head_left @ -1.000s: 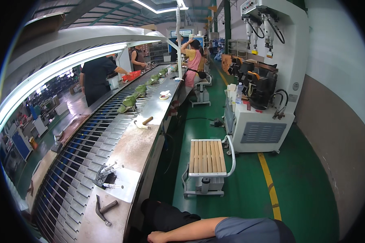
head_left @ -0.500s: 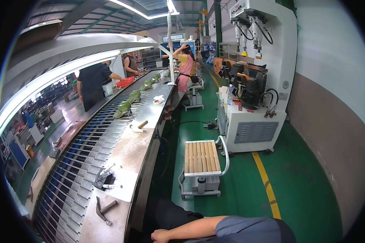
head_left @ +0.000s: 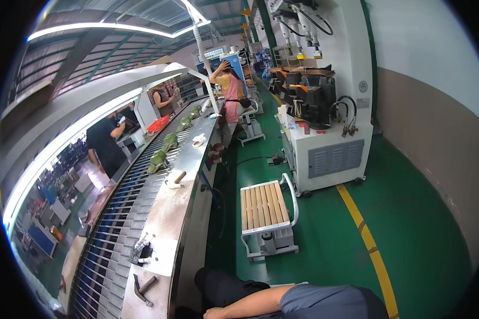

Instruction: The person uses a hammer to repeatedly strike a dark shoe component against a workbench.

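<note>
My right hand (head_left: 215, 313) rests low by my dark-trousered leg (head_left: 226, 284), with the bare forearm coming out of a grey sleeve. The picture's lower edge cuts off its fingers, so I cannot tell whether it holds anything. My left hand is out of view. To the left, a claw hammer (head_left: 144, 290) lies on the metal bench edge. Beyond it sits a small dark and silver tool holder (head_left: 140, 252) on a white sheet. Farther up are a wooden-handled tool (head_left: 176, 181) and a roll of tape (head_left: 198, 143).
Several green shoes (head_left: 157, 160) stand along the slatted conveyor (head_left: 120, 223). A wood-slatted stool (head_left: 265, 206) stands on the green floor. Behind it is a white machine (head_left: 330, 154). A person in a pink checked apron (head_left: 232, 101) and a person in dark clothes (head_left: 104, 143) are farther off.
My view has shifted and tilted, so the bench and stool appear moved. Across the conveyor, the person in dark clothes has drawn an arm back from the red basket. My right arm stays low.
</note>
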Demonstrator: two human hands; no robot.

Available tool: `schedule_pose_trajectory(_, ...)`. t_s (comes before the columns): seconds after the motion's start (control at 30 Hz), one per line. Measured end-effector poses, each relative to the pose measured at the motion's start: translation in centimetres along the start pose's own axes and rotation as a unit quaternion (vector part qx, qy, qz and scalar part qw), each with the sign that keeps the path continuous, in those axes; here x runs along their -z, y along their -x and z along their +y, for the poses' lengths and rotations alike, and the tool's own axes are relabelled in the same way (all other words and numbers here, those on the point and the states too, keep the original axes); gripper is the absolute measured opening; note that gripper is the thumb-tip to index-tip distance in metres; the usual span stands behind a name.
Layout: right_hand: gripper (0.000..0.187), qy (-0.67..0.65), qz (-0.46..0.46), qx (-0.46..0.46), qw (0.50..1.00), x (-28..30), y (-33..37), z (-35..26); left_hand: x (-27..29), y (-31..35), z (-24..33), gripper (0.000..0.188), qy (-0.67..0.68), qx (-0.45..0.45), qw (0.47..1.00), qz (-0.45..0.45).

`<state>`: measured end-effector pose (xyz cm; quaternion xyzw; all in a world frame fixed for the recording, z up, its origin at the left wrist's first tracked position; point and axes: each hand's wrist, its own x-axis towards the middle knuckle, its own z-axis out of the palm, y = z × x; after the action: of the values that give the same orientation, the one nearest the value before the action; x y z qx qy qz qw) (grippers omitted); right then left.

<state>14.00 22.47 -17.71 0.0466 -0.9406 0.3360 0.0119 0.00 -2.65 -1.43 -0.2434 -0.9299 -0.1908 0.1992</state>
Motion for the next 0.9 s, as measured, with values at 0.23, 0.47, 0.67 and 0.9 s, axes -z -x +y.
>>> schedule_pose_trajectory(0.23,0.033,-0.008,-0.028,-0.023,0.999,1.5,0.5,-1.3,-1.1,-0.3,-1.4,0.05,-0.039,-0.006,0.999,0.0)
schedule_pose_trajectory(0.47,0.034,-0.029,-0.007,-0.016,0.999,2.5,0.8,-2.1,-1.0,-0.6,-1.5,0.051,-0.053,-0.015,0.998,-0.006)
schedule_pose_trajectory(0.67,0.036,-0.07,0.026,-0.009,0.997,2.7,0.9,-1.6,-1.2,-0.6,-1.1,0.051,-0.043,-0.008,0.999,-0.022)
schedule_pose_trajectory(0.9,0.035,-0.122,0.042,-0.037,0.991,5.2,2.4,-2.6,-1.3,-0.8,-0.1,0.048,-0.038,0.019,0.999,-0.034)
